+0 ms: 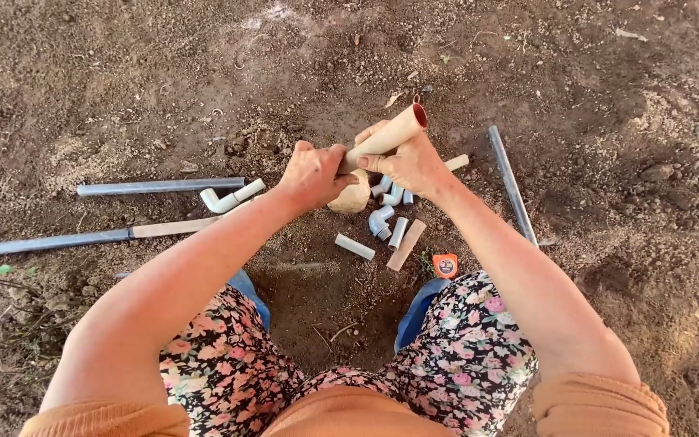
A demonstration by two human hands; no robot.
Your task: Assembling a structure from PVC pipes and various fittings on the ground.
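Note:
Both my hands grip a short tan pipe piece (pixel 394 131) with a reddish open end pointing up and to the right. My left hand (pixel 311 173) wraps the lower end, just above a tan rounded lump (pixel 352 197), whose link to the pipe I cannot tell. My right hand (pixel 408 163) holds the pipe's middle from the right. Below my hands, on the bare soil, lie several short grey pipe pieces and elbows (pixel 388 220).
A grey pipe (pixel 159 187) lies at left, a longer pipe (pixel 50 241) below it, another pipe (pixel 511 184) at right. A white elbow fitting (pixel 228 198) lies left. An orange tape measure (pixel 445 265) sits by my right knee. My flowered-clad knees (pixel 228 356) are spread apart.

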